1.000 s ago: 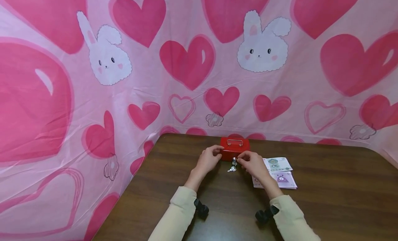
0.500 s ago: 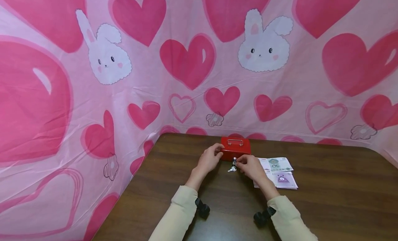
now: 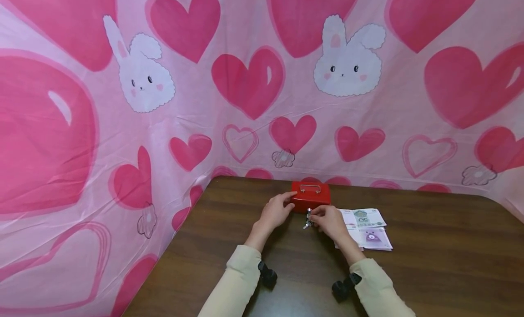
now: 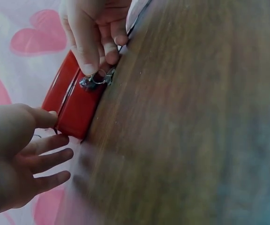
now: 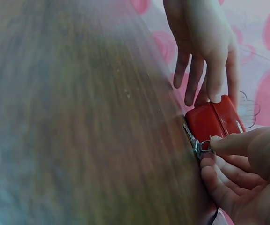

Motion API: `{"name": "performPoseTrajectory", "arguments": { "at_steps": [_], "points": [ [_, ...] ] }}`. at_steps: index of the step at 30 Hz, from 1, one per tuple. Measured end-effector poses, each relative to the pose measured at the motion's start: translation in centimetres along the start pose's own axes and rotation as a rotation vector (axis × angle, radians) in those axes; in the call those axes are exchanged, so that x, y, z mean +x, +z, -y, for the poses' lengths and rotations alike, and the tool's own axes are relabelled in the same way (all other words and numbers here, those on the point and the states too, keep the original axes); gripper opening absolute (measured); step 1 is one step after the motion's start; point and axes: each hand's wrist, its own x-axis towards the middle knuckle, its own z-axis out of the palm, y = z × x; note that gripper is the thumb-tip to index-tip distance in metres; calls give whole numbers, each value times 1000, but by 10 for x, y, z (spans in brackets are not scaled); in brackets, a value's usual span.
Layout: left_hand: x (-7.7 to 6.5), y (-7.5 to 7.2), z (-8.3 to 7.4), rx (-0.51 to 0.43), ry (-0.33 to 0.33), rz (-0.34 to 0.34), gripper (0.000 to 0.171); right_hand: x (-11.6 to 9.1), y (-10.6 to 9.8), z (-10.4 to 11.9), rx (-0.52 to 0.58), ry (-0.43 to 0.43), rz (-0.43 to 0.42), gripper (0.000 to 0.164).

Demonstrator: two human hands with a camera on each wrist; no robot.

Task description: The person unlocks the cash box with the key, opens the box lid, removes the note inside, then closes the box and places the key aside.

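Note:
A red cash box (image 3: 311, 201) with a folded-down metal handle on its lid sits near the table's back edge, lid down. My left hand (image 3: 276, 210) rests against its left end, thumb (image 4: 45, 118) near the front corner and the other fingers spread, fairly straight. At the box's front, my right hand (image 3: 330, 221) pinches a key ring (image 5: 206, 145) between thumb and fingers. Small silver keys (image 5: 191, 138) hang from that ring. Close to the fingertips in the left wrist view is the round metal lock (image 4: 87, 83) on the front face.
Several play banknotes (image 3: 370, 228) lie on the brown wooden table (image 3: 442, 244), just right of my right hand. A pink cloth (image 3: 245, 94) with hearts and rabbits hangs behind the table and to its left. Black cameras (image 3: 268, 277) are strapped to both wrists.
My right hand has shifted slightly left and its fingers have closed in on the key ring. The dangling keys have swung a little. My left hand stays at the box's left end.

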Motion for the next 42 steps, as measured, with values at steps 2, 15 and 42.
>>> {"name": "performPoseTrajectory", "arguments": {
  "at_steps": [2,15,42],
  "points": [
    [1,0,0,-15,-8,-11,41,-1,1,1,5,-3,-10,18],
    [3,4,-1,-33,-31,-29,39,0,5,2,25,18,-70,19],
    [2,3,-1,-32,-46,-30,42,1,11,10,11,55,-60,21]
  ]
}}
